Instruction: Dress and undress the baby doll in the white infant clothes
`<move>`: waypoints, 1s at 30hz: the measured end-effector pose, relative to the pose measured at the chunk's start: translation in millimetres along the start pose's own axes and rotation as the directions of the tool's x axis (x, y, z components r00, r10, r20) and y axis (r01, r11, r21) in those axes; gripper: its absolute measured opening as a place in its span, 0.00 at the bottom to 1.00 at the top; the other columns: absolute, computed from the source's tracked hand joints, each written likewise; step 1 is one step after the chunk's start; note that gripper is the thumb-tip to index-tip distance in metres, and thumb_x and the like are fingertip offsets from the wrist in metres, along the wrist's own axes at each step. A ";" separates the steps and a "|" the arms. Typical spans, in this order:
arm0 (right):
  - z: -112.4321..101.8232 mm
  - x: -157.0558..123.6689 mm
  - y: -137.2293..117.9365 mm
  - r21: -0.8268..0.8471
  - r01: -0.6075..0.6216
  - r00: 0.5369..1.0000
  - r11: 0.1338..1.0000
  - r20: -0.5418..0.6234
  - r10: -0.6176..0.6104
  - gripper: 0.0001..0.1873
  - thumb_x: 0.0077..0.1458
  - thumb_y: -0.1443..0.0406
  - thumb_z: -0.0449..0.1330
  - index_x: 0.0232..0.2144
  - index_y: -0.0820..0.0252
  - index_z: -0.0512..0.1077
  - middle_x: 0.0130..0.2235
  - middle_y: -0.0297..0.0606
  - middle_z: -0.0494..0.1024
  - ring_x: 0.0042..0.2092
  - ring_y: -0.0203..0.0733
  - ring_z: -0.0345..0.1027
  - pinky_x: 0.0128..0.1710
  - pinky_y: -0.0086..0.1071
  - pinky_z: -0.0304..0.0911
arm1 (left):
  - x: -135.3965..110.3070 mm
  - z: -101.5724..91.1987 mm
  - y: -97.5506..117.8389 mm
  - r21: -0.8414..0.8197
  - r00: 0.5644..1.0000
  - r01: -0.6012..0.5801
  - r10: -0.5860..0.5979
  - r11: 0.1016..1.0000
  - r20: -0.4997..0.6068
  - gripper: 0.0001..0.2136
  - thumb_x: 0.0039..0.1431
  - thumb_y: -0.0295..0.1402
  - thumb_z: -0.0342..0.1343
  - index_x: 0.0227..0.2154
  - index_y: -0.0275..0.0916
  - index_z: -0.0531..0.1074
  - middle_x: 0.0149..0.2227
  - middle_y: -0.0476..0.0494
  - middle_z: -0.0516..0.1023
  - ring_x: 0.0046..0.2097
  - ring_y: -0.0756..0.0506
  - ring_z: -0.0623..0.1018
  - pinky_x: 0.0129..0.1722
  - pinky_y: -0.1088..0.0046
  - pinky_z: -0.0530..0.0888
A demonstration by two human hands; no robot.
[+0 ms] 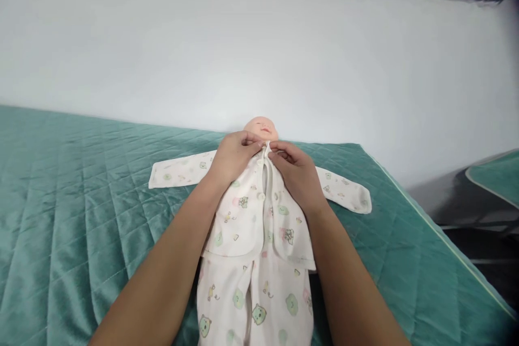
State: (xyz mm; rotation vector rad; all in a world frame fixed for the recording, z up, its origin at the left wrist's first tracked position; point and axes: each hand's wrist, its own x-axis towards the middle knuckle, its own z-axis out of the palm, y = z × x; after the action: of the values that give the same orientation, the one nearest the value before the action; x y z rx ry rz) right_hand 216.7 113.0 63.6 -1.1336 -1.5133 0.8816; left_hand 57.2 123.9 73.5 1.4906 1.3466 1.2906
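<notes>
A baby doll (261, 128) lies on its back on a teal quilted bed cover (81, 200), head toward the wall. It wears a white printed top (243, 216) with buttons down the front and matching printed trousers (251, 303). The sleeves lie spread out to both sides. My left hand (234, 157) pinches the left edge of the top's collar just under the doll's chin. Facing it, my right hand (294, 170) pinches the right collar edge. The fingertips of both hands almost meet at the top button.
A white wall (259, 54) stands right behind the doll's head. The bed's right edge (438, 238) runs diagonally down toward the right. Beyond it lie a dark floor and another teal-covered surface (498, 175) at the far right.
</notes>
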 end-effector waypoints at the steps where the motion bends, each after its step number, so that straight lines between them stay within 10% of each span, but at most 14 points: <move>1: 0.5 0.1 0.0 -0.007 -0.005 1.000 1.000 -0.008 0.005 0.11 0.53 0.61 0.64 0.40 0.53 0.79 0.44 0.35 0.78 0.39 0.39 0.69 0.47 0.38 0.65 | 0.9 -0.4 -1.4 0.006 1.000 -0.007 0.007 1.000 0.018 0.05 0.56 0.33 0.59 0.32 0.38 0.78 0.35 0.45 0.82 0.37 0.47 0.78 0.38 0.71 0.70; 16: 0.9 2.4 -1.7 -0.223 -0.008 1.000 0.975 0.006 0.010 0.16 0.49 0.60 0.64 0.43 0.51 0.78 0.40 0.35 0.72 0.36 0.39 0.64 0.46 0.40 0.65 | -2.6 -0.7 -0.8 0.015 0.990 -0.099 0.097 0.995 0.105 0.09 0.63 0.36 0.54 0.41 0.40 0.76 0.37 0.47 0.80 0.40 0.47 0.77 0.42 0.72 0.71; 30: 0.1 2.7 4.3 -0.176 0.041 0.997 0.984 0.068 -0.029 0.15 0.49 0.64 0.62 0.41 0.48 0.74 0.59 0.37 0.68 0.62 0.49 0.59 0.61 0.48 0.51 | -4.3 3.9 0.1 0.111 0.994 -0.086 0.077 0.990 0.084 0.16 0.53 0.27 0.57 0.46 0.43 0.75 0.34 0.51 0.75 0.36 0.49 0.75 0.37 0.73 0.69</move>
State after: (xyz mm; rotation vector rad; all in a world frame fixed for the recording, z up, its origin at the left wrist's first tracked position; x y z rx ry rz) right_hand 217.4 116.9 60.4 -1.2117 -1.6872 0.7789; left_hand 61.2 120.0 71.8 1.6731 1.3398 1.2085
